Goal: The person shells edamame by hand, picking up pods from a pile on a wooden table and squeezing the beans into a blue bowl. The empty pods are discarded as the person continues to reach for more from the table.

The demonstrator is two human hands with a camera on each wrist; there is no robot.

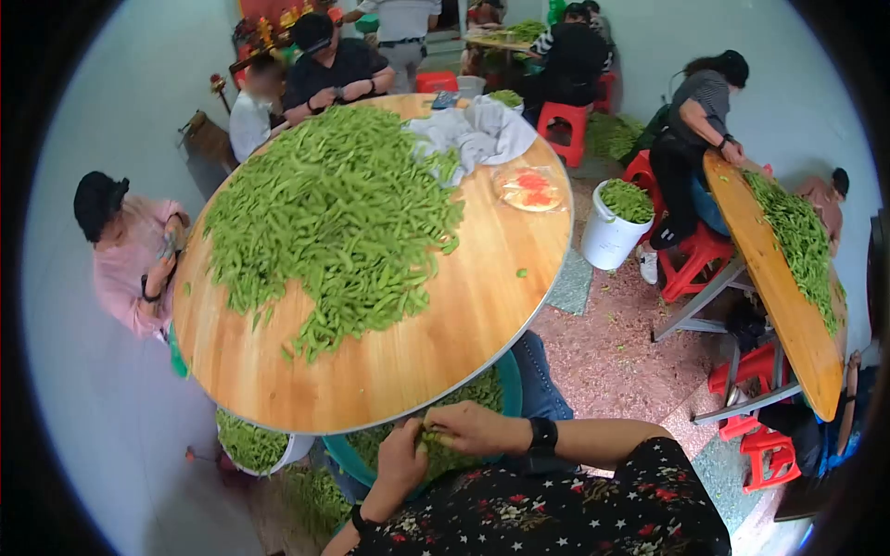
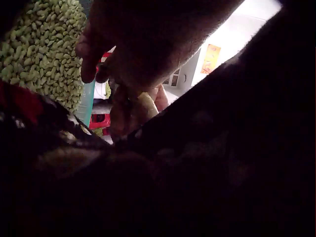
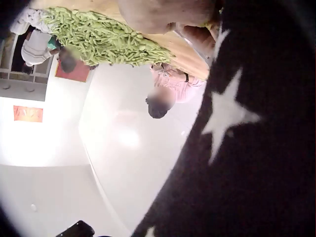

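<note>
Pale walls and a speckled reddish floor (image 1: 603, 371) are seen around a round wooden bench (image 1: 491, 287). Below its near edge, at the lower centre of the head frame, a small pod (image 1: 424, 445) is pinched between the curled fingers of the left hand (image 1: 399, 459) and right hand (image 1: 468, 429). By the left wrist camera, small pale-green beans (image 2: 44, 49) are shown close up at upper left; in the head view, the teal tub (image 1: 512, 380) is partly covered by bench and hands. Green pods (image 1: 324, 213) are heaped on the bench, with a grey cloth (image 1: 487, 134) and wrapped packet (image 1: 530, 189) beyond. Much of both wrist views is blocked by dark printed fabric (image 3: 261, 163); the pod's outline is blurred.
</note>
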